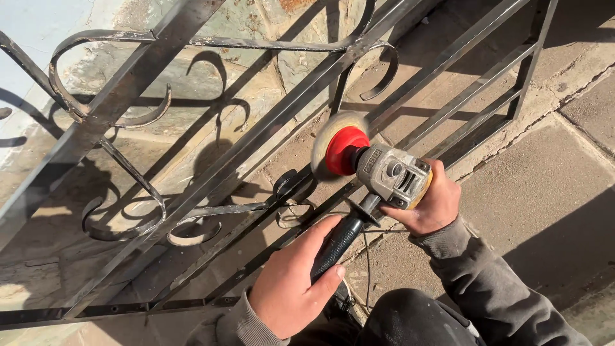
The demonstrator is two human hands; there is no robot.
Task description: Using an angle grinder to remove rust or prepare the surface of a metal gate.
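Nearest, the left hand wraps the black side handle of the grinder; just past it the right hand clasps the grinder's grey body. The spinning disc on its red hub sits against a bar of the iron gate beyond. Risk, as I judge it: the disc could snag a curled scroll beside it and kick back, or the cord below could tangle.

Hard sunlight is cast across the scene; sharp shadows are thrown on the paving. The disc is motion-blurred.
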